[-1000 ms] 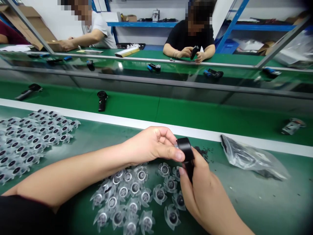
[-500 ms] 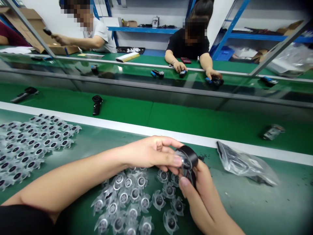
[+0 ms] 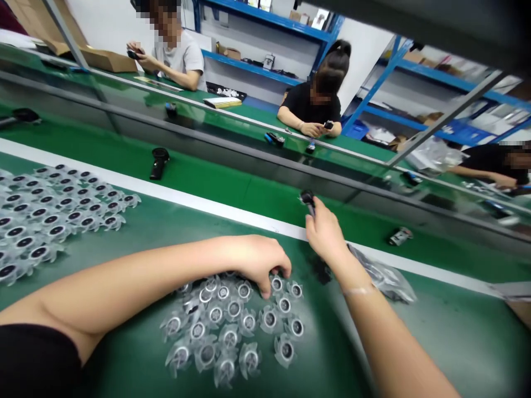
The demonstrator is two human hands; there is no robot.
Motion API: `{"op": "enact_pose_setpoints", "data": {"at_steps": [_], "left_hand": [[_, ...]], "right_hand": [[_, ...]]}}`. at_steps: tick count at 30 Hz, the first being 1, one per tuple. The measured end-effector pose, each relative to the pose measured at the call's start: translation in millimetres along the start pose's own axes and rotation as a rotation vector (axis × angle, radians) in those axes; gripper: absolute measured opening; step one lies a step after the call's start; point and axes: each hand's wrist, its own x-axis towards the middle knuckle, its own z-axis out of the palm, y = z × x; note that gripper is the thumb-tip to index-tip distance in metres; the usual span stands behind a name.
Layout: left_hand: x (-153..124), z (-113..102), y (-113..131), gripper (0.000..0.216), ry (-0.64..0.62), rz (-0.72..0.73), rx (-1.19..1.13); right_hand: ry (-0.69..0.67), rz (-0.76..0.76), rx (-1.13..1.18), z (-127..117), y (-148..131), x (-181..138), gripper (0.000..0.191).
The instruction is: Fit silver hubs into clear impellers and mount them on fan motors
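Note:
My right hand (image 3: 324,232) reaches forward past the white strip, its fingers closed on the lower end of a black ring-headed handheld device (image 3: 307,202) above the far green belt. My left hand (image 3: 262,262) lies well apart from it, with its fingertips down among a pile of clear plastic petal-shaped parts with dark round centres (image 3: 228,320). Nothing shows in that hand. A second, larger pile of the same parts (image 3: 53,213) lies to the left on the near green belt.
A white strip (image 3: 232,215) divides the near belt from the far belt, where another black device (image 3: 159,163) stands. A clear plastic bag (image 3: 385,278) lies beside my right wrist. Beyond a glass panel (image 3: 249,149), co-workers handle small black items in front of blue shelves.
My left hand has let go of the black device and dropped onto the pile. My right hand has carried the device forward over the white strip. The whole view has tilted.

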Motion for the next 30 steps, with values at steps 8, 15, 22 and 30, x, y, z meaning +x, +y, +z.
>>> {"op": "enact_pose_setpoints", "data": {"at_steps": [8, 15, 22, 30], "left_hand": [[5, 5, -20, 0.030, 0.125, 0.033, -0.103], [7, -1, -31, 0.027, 0.226, -0.058, -0.314], [17, 5, -39, 0.032, 0.349, -0.197, -0.578], [23, 7, -48, 0.029, 0.587, -0.252, -0.689]], "right_hand": [[-0.136, -0.191, -0.062, -20, 7, -14, 0.026], [-0.316, -0.445, 0.082, -45, 17, -94, 0.018], [-0.334, -0.580, 0.001, -33, 22, -91, 0.018], [-0.282, -0.625, -0.200, -26, 0, -91, 0.024]]}}
